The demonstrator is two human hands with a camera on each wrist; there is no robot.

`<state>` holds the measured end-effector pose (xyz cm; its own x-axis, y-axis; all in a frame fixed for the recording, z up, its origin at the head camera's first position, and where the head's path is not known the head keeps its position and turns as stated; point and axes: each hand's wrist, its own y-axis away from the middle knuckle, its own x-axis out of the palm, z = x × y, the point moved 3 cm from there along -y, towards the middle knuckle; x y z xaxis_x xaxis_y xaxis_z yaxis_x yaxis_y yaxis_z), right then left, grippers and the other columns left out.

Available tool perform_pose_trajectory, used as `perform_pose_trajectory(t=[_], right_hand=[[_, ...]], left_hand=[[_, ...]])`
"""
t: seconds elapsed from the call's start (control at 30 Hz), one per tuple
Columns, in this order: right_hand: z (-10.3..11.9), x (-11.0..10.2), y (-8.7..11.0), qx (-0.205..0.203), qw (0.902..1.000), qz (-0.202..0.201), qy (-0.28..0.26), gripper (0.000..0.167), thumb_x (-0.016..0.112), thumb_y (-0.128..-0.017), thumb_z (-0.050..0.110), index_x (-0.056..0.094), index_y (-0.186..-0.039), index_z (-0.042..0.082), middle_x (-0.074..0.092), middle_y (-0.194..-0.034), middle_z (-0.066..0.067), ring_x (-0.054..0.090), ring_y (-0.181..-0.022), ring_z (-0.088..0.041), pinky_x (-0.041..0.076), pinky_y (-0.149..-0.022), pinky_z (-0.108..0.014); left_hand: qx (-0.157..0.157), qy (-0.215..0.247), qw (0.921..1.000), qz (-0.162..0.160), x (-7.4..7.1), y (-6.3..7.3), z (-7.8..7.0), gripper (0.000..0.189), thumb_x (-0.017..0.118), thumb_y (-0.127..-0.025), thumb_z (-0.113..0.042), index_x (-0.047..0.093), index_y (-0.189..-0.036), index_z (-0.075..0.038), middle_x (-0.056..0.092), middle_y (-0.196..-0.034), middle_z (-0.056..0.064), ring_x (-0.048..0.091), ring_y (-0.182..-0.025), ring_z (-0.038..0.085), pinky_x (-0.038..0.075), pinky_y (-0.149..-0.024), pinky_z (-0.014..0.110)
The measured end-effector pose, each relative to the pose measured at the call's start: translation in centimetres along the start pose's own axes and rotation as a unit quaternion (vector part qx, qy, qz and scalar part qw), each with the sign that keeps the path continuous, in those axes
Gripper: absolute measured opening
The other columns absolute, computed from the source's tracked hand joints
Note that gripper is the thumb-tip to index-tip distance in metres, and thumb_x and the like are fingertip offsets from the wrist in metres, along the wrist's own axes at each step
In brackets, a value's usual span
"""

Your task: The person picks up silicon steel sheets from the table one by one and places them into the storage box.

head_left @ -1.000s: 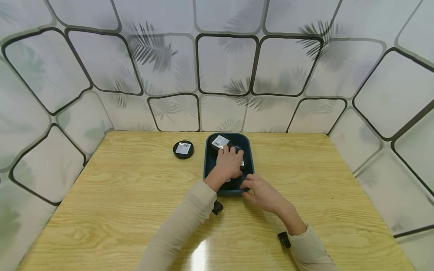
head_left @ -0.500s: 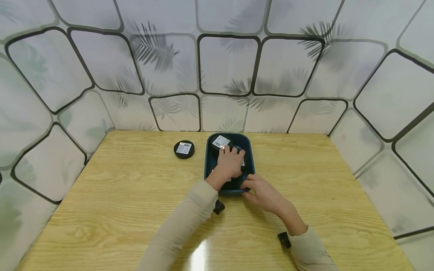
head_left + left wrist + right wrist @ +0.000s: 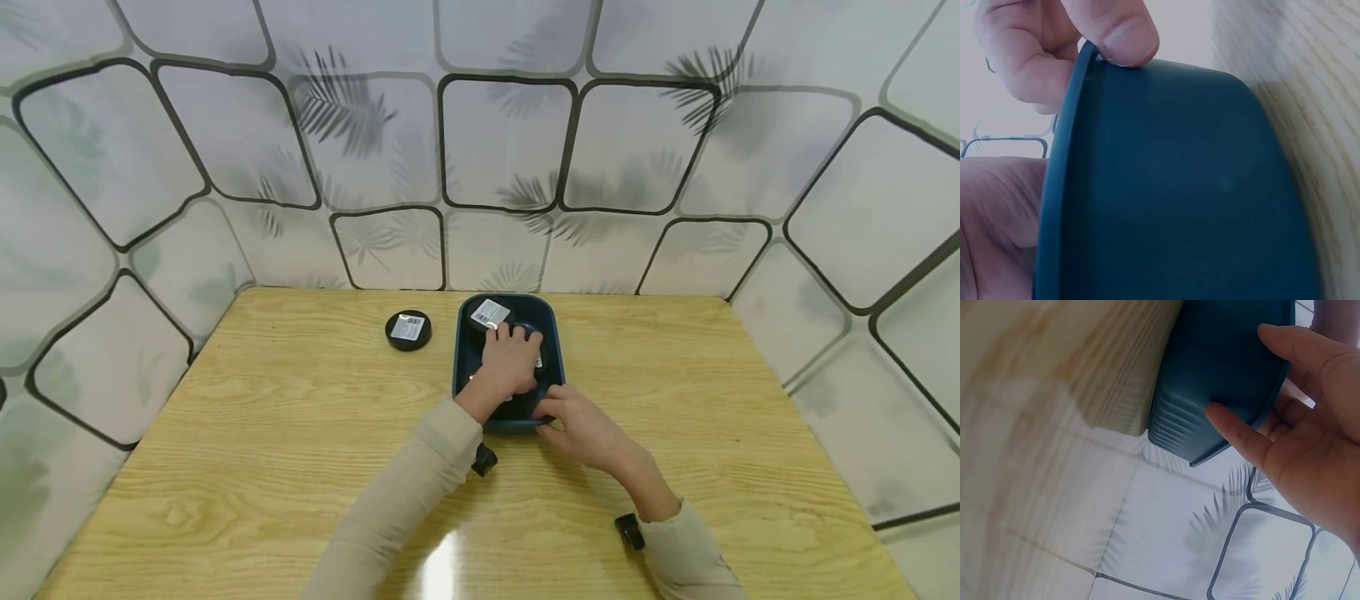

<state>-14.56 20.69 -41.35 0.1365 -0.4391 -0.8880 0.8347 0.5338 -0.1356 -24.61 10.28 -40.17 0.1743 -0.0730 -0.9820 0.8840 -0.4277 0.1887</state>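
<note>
A deep blue rectangular tray point(image 3: 558, 354) stands on the table near its back edge. Reaching into it, my left hand point(image 3: 510, 362) grips a black disc with a white label point(image 3: 538, 361), mostly hidden under the palm. Another black disc with a white label point(image 3: 491, 312) sits at the tray's back left, just beyond my left fingertips. Partly covered by the left wrist, one more label shows near the tray's front. My right hand point(image 3: 585, 425) pinches the rim at the front right corner. The right wrist view shows the right fingers point(image 3: 1238, 431) against the tray's outer wall.
A single black disc with a white label point(image 3: 408, 330) lies on the wooden table point(image 3: 300, 433), left of the tray. Behind the table and along its sides hangs a patterned curtain point(image 3: 502, 142). My left forearm point(image 3: 397, 500) crosses the front of the table.
</note>
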Motion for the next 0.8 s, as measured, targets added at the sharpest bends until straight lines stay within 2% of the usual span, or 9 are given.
perform_pose_trajectory(t=[0.17,0.43,0.67,0.8], right_hand=[[-0.1,0.0,0.0,-0.001,1.0,0.0,0.0,0.009,0.074,-0.087,0.005,0.073,-0.096,0.007,0.059,-0.094,0.001,0.055,-0.089,-0.016,0.051,-0.079,-0.035],[0.0,0.0,0.0,-0.004,1.0,-0.001,0.001,0.008,0.074,-0.087,0.005,0.073,-0.095,0.006,0.059,-0.094,0.0,0.055,-0.088,-0.016,0.05,-0.078,-0.035],[-0.1,0.2,-0.1,0.006,1.0,0.001,0.004,0.009,0.075,-0.087,0.007,0.073,-0.095,0.009,0.06,-0.096,0.002,0.055,-0.091,-0.016,0.051,-0.08,-0.036],[-0.1,0.2,-0.1,0.004,1.0,0.001,0.004,0.008,0.075,-0.087,0.007,0.073,-0.095,0.01,0.06,-0.096,0.002,0.056,-0.091,-0.016,0.051,-0.08,-0.037]], left_hand=[[0.004,0.017,0.9998,0.0,0.0,0.2,0.2,0.067,0.067,-0.092,-0.048,0.041,-0.148,-0.022,0.044,-0.149,0.01,0.036,-0.134,0.033,0.027,-0.113,0.051],[0.014,0.036,0.9992,-0.007,-0.1,0.7,0.5,0.063,0.063,-0.095,-0.045,0.04,-0.148,-0.021,0.044,-0.148,0.011,0.036,-0.135,0.035,0.027,-0.113,0.051],[0.016,0.06,0.9976,-0.03,-0.1,1.1,1.2,0.059,0.062,-0.096,-0.041,0.042,-0.147,-0.019,0.049,-0.142,0.012,0.042,-0.128,0.034,0.033,-0.11,0.049],[0.014,0.073,0.9967,-0.032,-0.2,1.4,1.7,0.058,0.06,-0.097,-0.041,0.042,-0.147,-0.018,0.051,-0.14,0.012,0.044,-0.126,0.035,0.036,-0.107,0.049]])
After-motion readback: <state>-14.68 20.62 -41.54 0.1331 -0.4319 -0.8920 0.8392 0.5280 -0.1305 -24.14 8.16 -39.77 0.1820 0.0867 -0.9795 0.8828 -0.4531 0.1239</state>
